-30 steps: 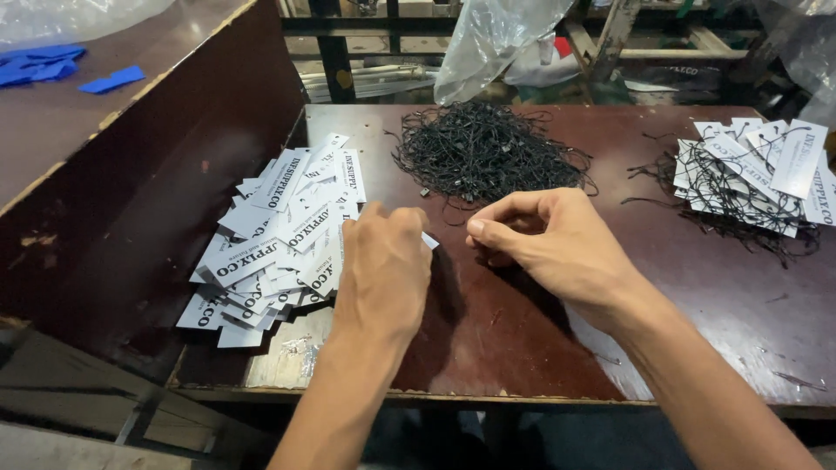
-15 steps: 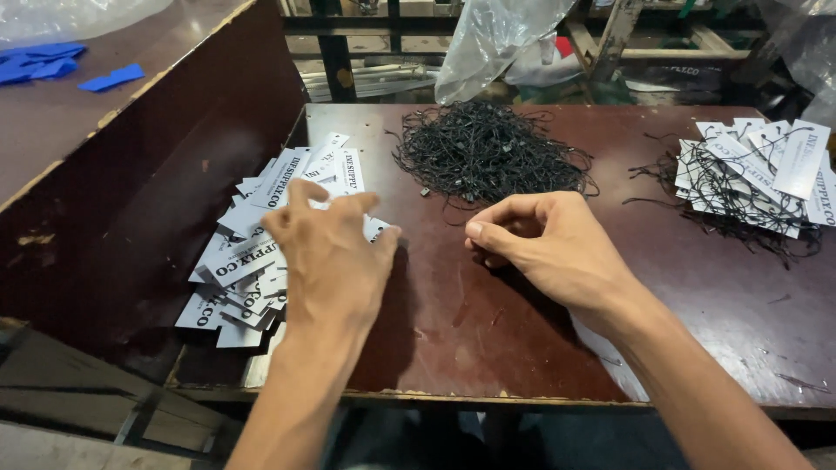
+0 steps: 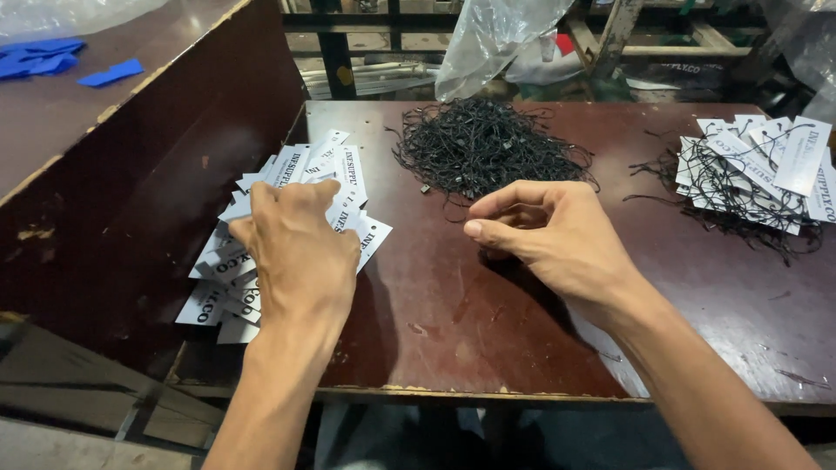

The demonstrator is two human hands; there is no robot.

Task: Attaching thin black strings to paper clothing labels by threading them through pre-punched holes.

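A strung batch of white card tags with black loops [image 3: 756, 174] lies far right on the dark brown worktop [image 3: 453, 305] — judging by it, some work is done. Much remains: the left hand [image 3: 300, 248] presses curled fingers on the loose heap of white printed card tags [image 3: 261, 235], while the right hand [image 3: 544, 235] pinches shut — on a string, I cannot tell — near the pile of black string loops [image 3: 483, 148].

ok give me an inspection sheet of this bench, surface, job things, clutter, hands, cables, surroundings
surface: dark brown table, scuffed, worn along the near edge.
job's things: loose pile of white printed tags at left; heap of black string loops at centre back; stack of tags with strings attached at right.
clutter: blue scraps on the raised side panel at far left.
grippers: left hand lies on the white tags, fingers spread; right hand rests on the table with thumb and fingers pinched, what it holds cannot be told.
cables: nothing seen.
surroundings: clear plastic bag and a metal frame behind the table.
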